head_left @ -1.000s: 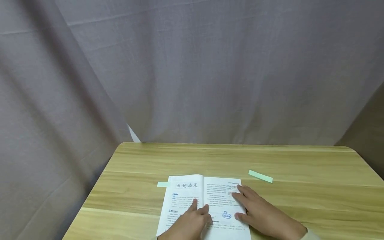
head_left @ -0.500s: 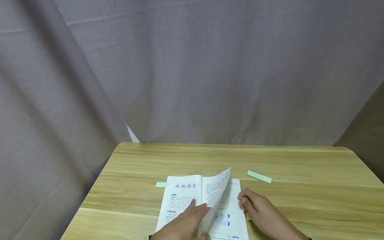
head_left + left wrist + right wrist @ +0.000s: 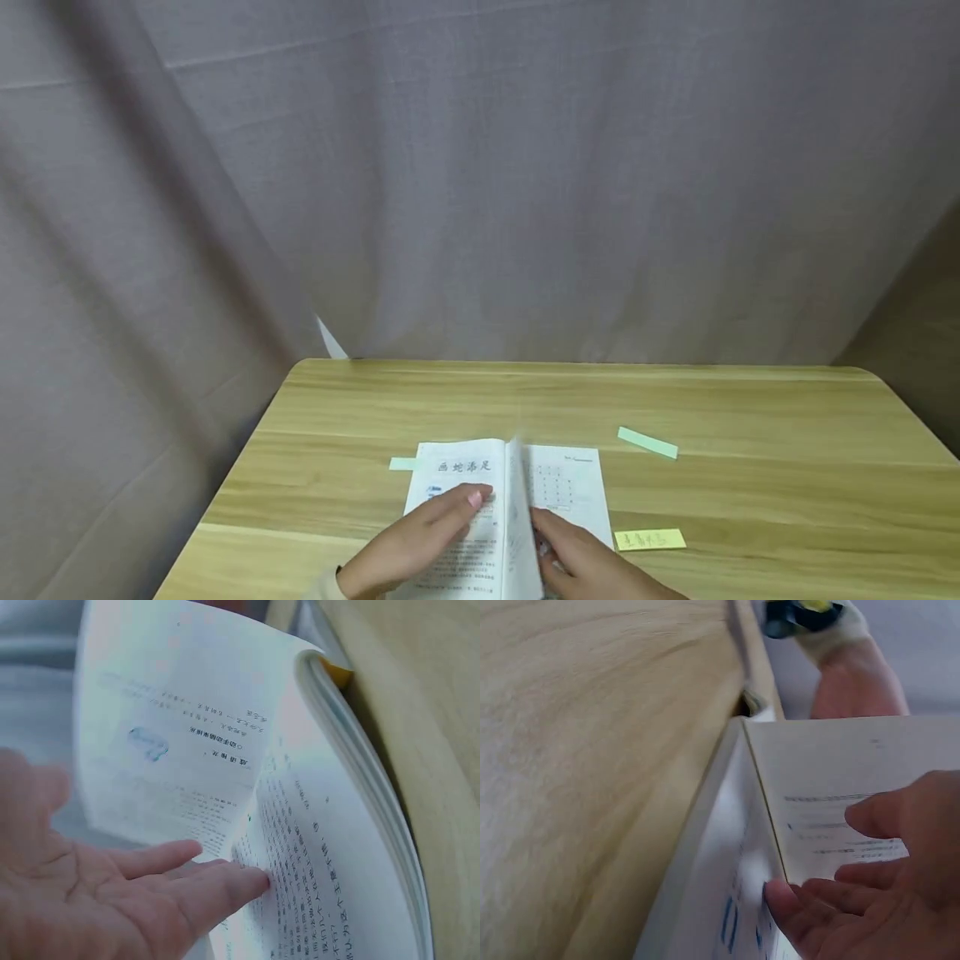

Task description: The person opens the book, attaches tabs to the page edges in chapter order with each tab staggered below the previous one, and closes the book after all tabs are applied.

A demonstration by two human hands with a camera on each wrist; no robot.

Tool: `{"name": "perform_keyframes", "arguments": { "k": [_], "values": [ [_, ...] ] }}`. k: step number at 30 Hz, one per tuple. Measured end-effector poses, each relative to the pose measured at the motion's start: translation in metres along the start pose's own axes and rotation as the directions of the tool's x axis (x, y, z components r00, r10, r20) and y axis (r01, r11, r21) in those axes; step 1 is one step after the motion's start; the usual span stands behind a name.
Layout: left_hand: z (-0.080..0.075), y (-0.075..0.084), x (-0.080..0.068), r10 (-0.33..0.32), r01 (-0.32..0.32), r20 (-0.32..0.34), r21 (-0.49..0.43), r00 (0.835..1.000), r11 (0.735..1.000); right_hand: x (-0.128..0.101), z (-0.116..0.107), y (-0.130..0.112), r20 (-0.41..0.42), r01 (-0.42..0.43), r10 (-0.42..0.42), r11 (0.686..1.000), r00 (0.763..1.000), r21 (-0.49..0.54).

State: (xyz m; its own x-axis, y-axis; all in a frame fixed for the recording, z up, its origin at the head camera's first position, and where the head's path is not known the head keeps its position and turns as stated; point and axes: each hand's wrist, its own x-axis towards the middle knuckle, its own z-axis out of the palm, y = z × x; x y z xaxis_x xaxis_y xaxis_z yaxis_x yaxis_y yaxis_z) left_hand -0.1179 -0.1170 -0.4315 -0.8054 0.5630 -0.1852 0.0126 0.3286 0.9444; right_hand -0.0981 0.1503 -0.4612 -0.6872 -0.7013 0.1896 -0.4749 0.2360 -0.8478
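Observation:
An open book (image 3: 461,567) with printed pages lies near the front of the wooden table. One of its pages (image 3: 519,508) stands nearly upright along the spine. My right hand (image 3: 592,562) is on the right side of that page, its loosely extended fingers against it. In the right wrist view, the right thumb and fingers (image 3: 877,877) are apart, pinching nothing. Over the left page, my left hand (image 3: 420,533) has its fingers stretched toward the spine. The left wrist view shows the left fingertips (image 3: 259,883) at the page; firm contact is unclear.
A yellow paper strip (image 3: 650,540) with handwriting lies right of the book. Farther back is a pale green strip (image 3: 647,442). Another green strip (image 3: 403,463) sticks out from the book's left edge. A grey curtain (image 3: 525,183) hangs behind the table (image 3: 360,408).
The page has swung from flat on the right to nearly upright at the spine. My right hand has moved left with it, baring the yellow strip. My left hand has shifted left off the spine.

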Motion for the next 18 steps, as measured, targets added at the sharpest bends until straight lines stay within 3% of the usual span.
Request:
{"name": "perform_keyframes", "arguments": {
  "k": [1,3,6,9,14,18],
  "values": [
    [-0.003,-0.001,0.001,-0.011,0.012,0.01,-0.068,1.0,0.998,0.002,0.002,0.001,-0.002,-0.009,0.008,0.988,1.0,-0.157],
    [-0.01,-0.002,0.002,-0.018,0.025,0.038,-0.194,0.999,0.981,0.005,0.006,0.003,0.035,0.024,-0.013,0.942,0.999,-0.333],
    [-0.022,-0.006,0.002,-0.044,0.062,0.065,-0.32,0.997,0.945,0.006,0.011,0.004,0.078,0.048,-0.017,0.909,0.997,-0.414],
    [-0.036,-0.014,0.0,-0.072,0.085,0.051,-0.35,0.996,0.933,0.007,0.013,0.003,0.085,0.041,-0.003,0.889,0.996,-0.456],
    [-0.052,-0.03,-0.003,-0.081,0.071,-0.069,-0.138,0.994,0.988,0.008,0.011,0.003,0.109,0.041,0.009,0.892,0.994,-0.45],
    [-0.056,-0.034,-0.004,-0.092,0.095,-0.131,0.017,0.987,0.995,0.008,0.009,0.003,0.116,0.0,0.049,0.923,0.992,-0.386]
  ]
}}
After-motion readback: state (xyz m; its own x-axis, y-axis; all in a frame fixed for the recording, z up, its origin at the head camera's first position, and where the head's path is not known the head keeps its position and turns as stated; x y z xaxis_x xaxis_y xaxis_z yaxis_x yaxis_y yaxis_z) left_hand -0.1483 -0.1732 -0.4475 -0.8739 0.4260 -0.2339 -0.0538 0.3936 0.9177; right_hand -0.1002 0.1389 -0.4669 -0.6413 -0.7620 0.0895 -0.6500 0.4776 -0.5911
